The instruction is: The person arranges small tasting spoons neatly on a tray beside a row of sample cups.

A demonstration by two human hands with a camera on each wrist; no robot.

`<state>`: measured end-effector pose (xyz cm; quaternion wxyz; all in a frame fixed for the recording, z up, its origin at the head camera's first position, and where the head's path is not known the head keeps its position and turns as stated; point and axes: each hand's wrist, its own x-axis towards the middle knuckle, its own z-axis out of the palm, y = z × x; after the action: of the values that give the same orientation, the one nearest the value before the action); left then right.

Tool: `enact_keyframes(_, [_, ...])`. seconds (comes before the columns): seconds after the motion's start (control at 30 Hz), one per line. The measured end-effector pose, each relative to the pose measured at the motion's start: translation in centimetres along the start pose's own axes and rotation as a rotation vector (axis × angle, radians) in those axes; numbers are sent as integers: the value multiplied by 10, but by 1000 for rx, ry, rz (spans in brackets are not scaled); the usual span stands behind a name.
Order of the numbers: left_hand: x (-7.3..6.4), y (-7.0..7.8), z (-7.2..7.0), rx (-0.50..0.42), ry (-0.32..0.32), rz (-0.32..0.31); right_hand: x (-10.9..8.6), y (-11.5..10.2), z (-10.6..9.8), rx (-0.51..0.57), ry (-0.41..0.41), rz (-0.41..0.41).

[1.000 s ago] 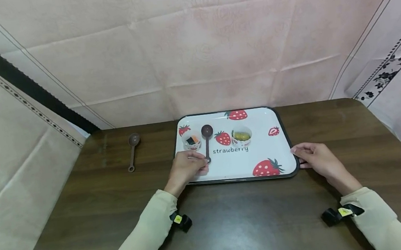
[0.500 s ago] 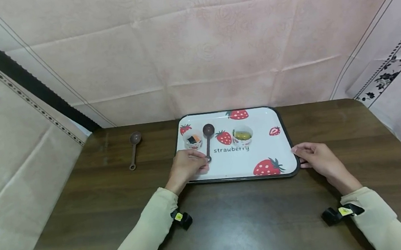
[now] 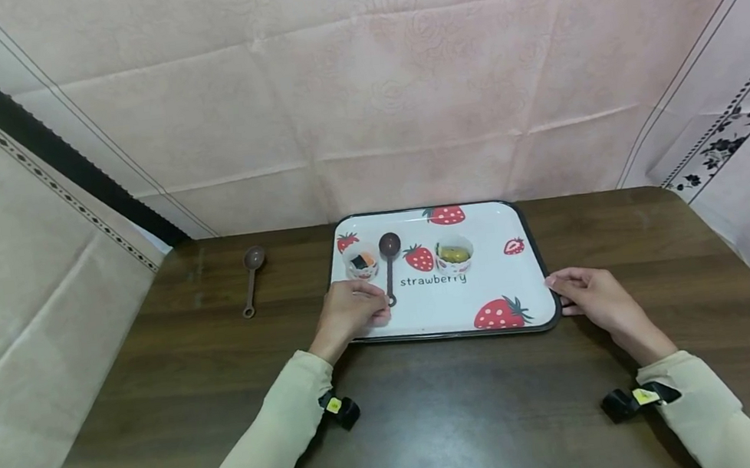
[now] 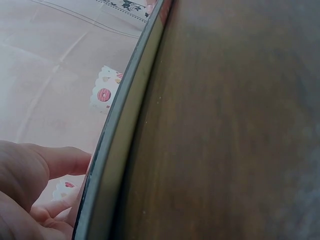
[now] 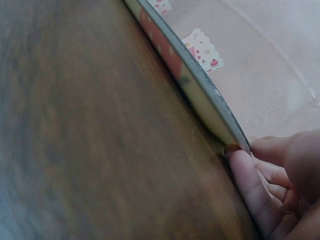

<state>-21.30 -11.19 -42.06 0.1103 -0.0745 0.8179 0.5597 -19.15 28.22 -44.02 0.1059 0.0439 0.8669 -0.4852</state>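
Observation:
A white strawberry-print tray (image 3: 439, 308) with a dark rim lies on the table. My left hand (image 3: 349, 314) reaches over its front left part, fingertips at the ring end of a brown measuring spoon (image 3: 389, 252), seemingly pinching it. The left wrist view hides that spoon behind the tray rim (image 4: 117, 115). At the tray's front right edge, my right hand (image 3: 590, 290) pinches the rim (image 5: 220, 107) between thumb and fingers. Two small scalloped paper cups stand on the tray: one (image 3: 361, 273) holds a black, white and orange piece, the other (image 3: 455, 266) green food.
A second brown measuring spoon (image 3: 251, 279) lies on the wooden table (image 3: 451, 411), left of the tray. Light patterned cloth (image 3: 402, 107) hangs right behind the table's far edge and along both sides.
The spoon's ring end on the tray shifts very slightly towards me beside the left fingertips. Both hands and the tray hold their places, while the view itself drifts a little.

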Motion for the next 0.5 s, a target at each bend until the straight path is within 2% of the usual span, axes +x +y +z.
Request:
enact_keyframes(0.2, [0, 0, 0, 0, -12, -2, -1, 0, 0, -2, 5, -4])
enact_keyframes(0.4, [3, -4, -2, 61, -3, 17, -1, 0, 1, 10, 0, -4])
enact_keyframes(0.5, [5, -4, -1, 55, -7, 25, -1, 0, 0, 12, 1, 5])
